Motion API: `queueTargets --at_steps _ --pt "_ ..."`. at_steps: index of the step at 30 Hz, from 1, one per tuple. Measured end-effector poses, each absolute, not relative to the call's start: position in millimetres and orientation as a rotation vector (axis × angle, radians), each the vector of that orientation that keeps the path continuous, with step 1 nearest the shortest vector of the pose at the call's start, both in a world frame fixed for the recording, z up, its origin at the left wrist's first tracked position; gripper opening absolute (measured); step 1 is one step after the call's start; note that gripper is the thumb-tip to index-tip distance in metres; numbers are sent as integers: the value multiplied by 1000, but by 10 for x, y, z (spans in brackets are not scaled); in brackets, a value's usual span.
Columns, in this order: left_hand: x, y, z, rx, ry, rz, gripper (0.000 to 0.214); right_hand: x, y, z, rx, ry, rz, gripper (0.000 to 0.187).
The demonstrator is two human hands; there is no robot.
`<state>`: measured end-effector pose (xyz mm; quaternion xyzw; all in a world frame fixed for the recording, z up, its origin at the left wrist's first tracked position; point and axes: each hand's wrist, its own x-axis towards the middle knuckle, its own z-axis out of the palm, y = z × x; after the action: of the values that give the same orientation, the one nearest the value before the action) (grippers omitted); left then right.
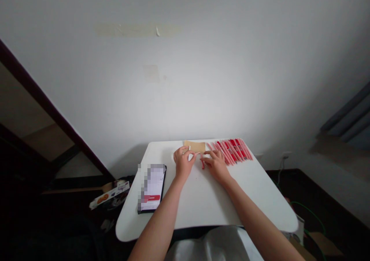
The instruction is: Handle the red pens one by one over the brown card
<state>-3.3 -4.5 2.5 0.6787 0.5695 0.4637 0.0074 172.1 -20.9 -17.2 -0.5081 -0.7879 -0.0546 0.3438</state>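
On the white table, my left hand [184,161] is closed in a pinch, with a thin pale pink piece [197,153] at its fingertips. Just to the right, the fingers of my right hand [216,165] are bent around a short red and pink piece [202,166], which looks like part of a pen. Both pieces are small and partly covered by fingers. Beyond my right hand lies a row of several red and pink pens [238,149], side by side and slanted. Behind my fingertips rests a tan flat piece [198,147], like cardboard.
A phone [153,188] with a lit, partly blurred screen lies on the left of the white table [208,211]. The table's far edge meets the wall [185,111]. A printed box [111,194] is on the floor at left; green cable [310,211] runs at right.
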Motion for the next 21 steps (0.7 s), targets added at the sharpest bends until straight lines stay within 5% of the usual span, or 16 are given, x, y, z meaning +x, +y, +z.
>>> queueTargets --at_steps 21 --pt "-46 -53 42 2107 1789 1438 8 1742 -217 -62 -1159 -1959 -65 25"
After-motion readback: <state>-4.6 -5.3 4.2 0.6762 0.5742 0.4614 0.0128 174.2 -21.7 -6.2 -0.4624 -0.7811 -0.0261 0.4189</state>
